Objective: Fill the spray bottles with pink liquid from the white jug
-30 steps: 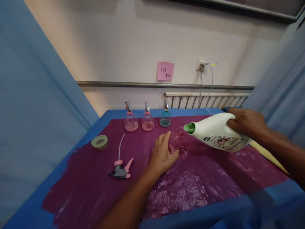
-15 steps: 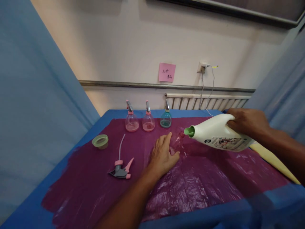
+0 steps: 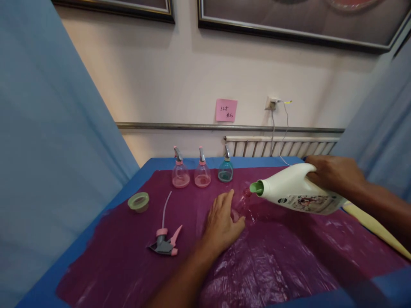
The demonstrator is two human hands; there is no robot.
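A cream-white jug (image 3: 290, 190) with a green spout is tilted to the left, its handle in my closed right hand (image 3: 334, 173). The spout sits at the neck of a see-through pink spray bottle (image 3: 244, 203) without its top. My left hand (image 3: 221, 222) curves round the left side of this bottle, thumb in front; exact contact is hard to make out. Left of that hand lies a grey and pink spray trigger head (image 3: 163, 244) with its tube. Whether liquid flows from the jug cannot be seen.
Two pink spray bottles (image 3: 180, 176) (image 3: 202, 176) and a teal spray bottle (image 3: 225, 171) stand at the back. A small lidded tub (image 3: 139, 202) sits at left, a yellow cloth (image 3: 375, 224) at right. Purple plastic sheeting (image 3: 122, 256) covers the blue table.
The whole view has shifted, so everything appears lower and more wall and picture frames show. Both hands, the jug and the bottle keep nearly the same places relative to each other.
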